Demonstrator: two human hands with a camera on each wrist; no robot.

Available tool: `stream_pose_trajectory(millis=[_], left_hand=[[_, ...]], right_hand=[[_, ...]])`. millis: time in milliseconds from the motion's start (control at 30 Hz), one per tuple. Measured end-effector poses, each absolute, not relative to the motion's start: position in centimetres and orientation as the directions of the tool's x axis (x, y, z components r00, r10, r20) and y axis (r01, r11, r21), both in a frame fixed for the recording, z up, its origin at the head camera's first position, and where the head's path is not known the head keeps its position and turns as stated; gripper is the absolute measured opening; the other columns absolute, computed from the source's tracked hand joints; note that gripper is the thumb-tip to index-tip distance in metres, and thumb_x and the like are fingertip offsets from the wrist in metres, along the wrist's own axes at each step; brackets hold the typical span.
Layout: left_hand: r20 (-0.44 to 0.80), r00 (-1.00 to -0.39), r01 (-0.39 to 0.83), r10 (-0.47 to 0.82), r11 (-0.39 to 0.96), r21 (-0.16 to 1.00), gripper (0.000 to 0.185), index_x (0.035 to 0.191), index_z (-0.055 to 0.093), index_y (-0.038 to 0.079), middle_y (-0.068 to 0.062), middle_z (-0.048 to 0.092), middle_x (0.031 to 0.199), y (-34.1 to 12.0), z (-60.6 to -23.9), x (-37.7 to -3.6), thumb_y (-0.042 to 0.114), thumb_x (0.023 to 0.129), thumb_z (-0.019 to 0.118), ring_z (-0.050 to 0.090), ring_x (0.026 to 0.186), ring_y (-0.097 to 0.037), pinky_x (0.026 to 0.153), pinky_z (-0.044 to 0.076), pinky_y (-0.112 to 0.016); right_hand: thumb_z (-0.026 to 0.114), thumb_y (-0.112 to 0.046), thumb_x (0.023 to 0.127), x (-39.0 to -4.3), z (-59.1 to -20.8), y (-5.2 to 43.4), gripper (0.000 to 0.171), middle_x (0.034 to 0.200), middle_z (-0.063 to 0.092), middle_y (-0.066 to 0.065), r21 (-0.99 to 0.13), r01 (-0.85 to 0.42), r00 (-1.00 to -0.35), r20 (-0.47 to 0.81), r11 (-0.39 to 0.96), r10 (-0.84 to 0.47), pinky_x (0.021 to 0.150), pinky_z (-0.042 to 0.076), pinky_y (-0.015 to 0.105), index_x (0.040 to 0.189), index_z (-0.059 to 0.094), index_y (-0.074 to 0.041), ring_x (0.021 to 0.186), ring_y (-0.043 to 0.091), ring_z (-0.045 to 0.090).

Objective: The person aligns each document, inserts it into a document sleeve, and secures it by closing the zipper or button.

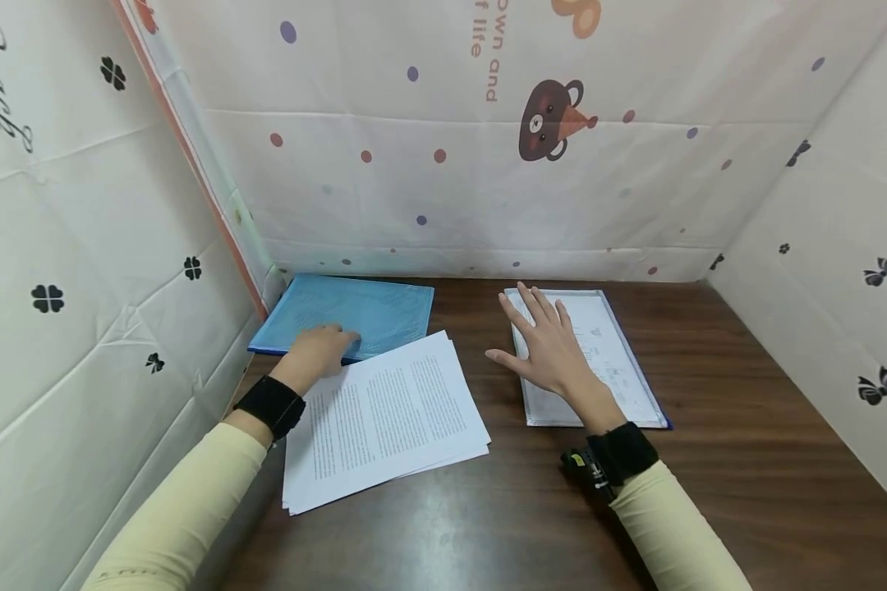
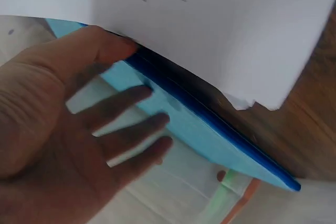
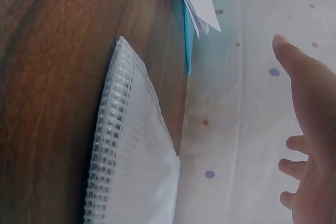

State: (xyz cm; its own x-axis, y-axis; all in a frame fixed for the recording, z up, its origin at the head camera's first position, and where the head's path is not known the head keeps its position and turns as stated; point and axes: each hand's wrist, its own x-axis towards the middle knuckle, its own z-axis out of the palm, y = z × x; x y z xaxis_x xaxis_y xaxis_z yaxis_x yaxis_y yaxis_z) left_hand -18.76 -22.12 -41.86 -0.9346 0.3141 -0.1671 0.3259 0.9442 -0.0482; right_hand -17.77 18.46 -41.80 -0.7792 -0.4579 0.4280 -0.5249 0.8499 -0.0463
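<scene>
Left hand [image 1: 316, 351] relaxed at blue folder [image 1: 347, 312]; right hand [image 1: 550, 345] spread over mesh pouch [image 1: 621, 361].

Soft, even light filled the head view, bright on the pale printed walls and without hard shadows. A dull sheen of glare lay on the dark wooden surface [image 1: 488, 525] near the bottom edge. The wide lens bent the walls outward at the sides. In the left wrist view the left hand [image 2: 68, 129] was close, blurred and shaded beneath the white paper [image 2: 210, 19]. The right wrist view was washed out and soft, its right hand [image 3: 310, 145] out of focus.
</scene>
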Motion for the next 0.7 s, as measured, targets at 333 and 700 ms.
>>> stream_pose_trajectory(millis=[333, 700], left_hand=[[-0.051, -0.908, 0.419, 0.416, 0.898, -0.134, 0.046, 0.139, 0.069, 0.006, -0.020, 0.074, 0.120, -22.6, -43.0, -19.8, 0.007, 0.094, 0.080, 0.071, 0.107, -0.037, 0.088, 0.060, -0.050], [0.241, -0.904, 0.327, 0.353, 0.935, -0.141, 0.025, 0.122, 0.071, 0.003, -0.018, 0.075, 0.102, -23.9, -43.9, -20.1, 0.010, 0.098, 0.076, 0.071, 0.079, -0.033, 0.067, 0.060, -0.046]], right_hand=[[0.073, -0.063, 0.092, -17.1, -41.0, 18.6, 0.098, 0.176, 0.020, 0.014, -0.076, -0.602, -0.713, 0.499, 0.795, -0.492, 0.124, 0.013, 0.068, 0.169, 0.030, -0.022, 0.161, 0.037, 0.018], [0.081, -0.049, 0.089, -16.2, -39.6, 19.1, 0.095, 0.170, 0.032, 0.019, -0.058, -0.660, -0.607, 0.628, 0.749, -0.486, 0.120, 0.023, 0.071, 0.166, 0.037, -0.017, 0.154, 0.043, 0.032]])
